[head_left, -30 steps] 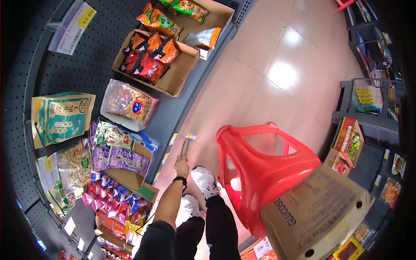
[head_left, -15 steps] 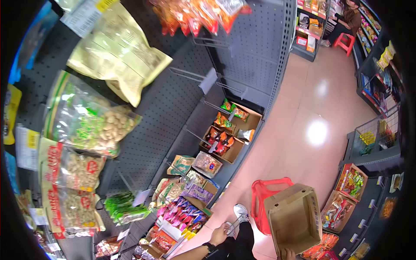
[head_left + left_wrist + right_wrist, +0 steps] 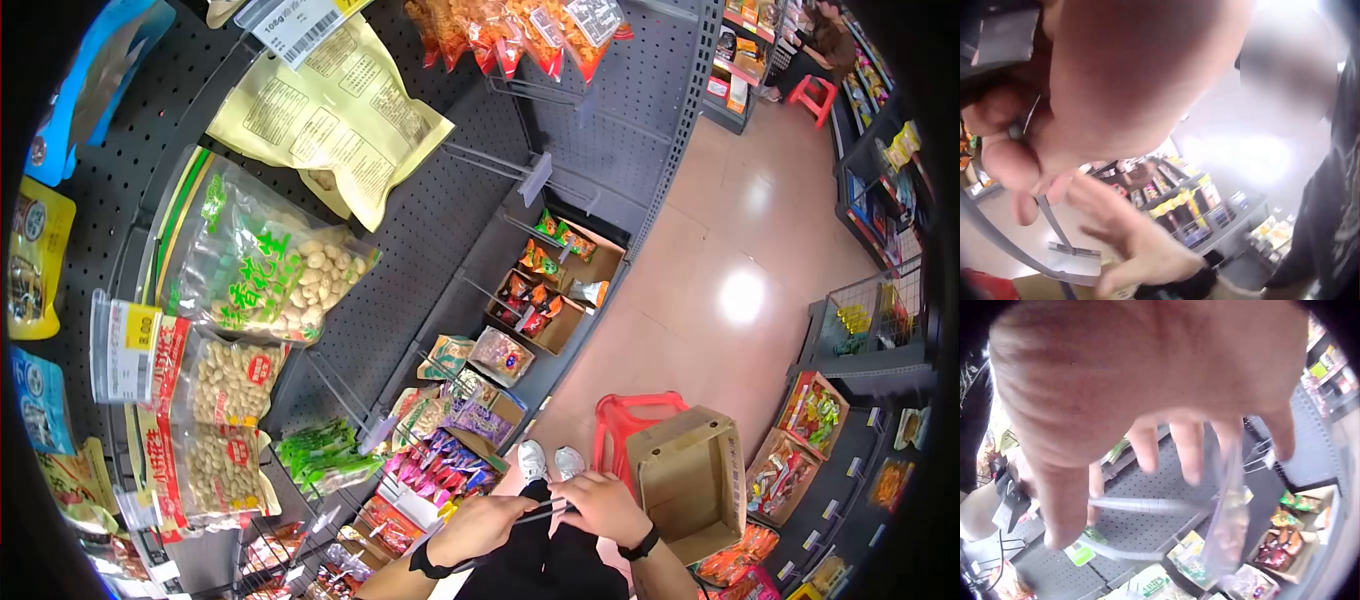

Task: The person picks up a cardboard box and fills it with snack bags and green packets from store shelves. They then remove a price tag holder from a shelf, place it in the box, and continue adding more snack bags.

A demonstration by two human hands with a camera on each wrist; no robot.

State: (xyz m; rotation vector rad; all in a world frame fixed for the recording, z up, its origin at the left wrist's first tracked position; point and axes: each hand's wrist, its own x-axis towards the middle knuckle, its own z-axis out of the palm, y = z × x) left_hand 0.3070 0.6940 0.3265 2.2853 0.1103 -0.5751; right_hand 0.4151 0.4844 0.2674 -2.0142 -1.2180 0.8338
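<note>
Shelf (image 3: 395,180) fills the left side, with three peanut bags (image 3: 265,275) hanging near the front. One carton (image 3: 680,435) hides part of the nearer of two red stools (image 3: 618,440). Both forearms reach in from the lower edge, and the hands come together above two white shoes (image 3: 532,461). The left hand (image 3: 475,530) curls its fingers and thumb around one metal hook (image 3: 1056,226), which lies between the hands. The right hand (image 3: 605,507) has spread, nearly straight fingers beside it; whether they touch it, I cannot tell. A clear tag (image 3: 1227,519) is blurred.
</note>
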